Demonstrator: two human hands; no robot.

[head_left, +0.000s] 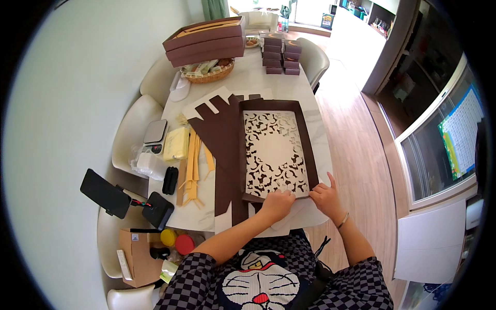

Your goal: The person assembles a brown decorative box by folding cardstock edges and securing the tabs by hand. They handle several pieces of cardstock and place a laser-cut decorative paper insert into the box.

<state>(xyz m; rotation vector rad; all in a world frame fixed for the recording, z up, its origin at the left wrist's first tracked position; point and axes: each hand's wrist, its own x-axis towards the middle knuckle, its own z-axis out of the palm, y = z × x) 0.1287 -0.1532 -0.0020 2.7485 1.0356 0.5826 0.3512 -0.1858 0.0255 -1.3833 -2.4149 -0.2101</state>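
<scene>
Your two bare hands worked at the near end of a shallow brown tray (305, 135), which lay lengthwise near the right edge of a white marbled table (200, 219). Your left hand (279, 203) was mostly clenched, its knuckles up and its bent fingers grasping the tray's near wall, just left of the corner. Your right hand (327, 199) was half curled at the near right corner, its fingertips closed on the edge while one finger stuck out straight, away from you. The hands sat close together but apart, and the undersides of both grips were hidden from view. Inside the tray's walls lay a pale panel (274, 149) bordered with swirling dark shapes, its middle plain; you held the tray just beyond that panel's near edge. Flat brown cardboard (227, 155) spread out along the tray's left side. Farther left lay yellow strips (192, 161), a yellow packet (176, 143) and a black case (170, 180). At the far end, small brown boxes (272, 54) stood stacked near a wicker basket (207, 78).
</scene>
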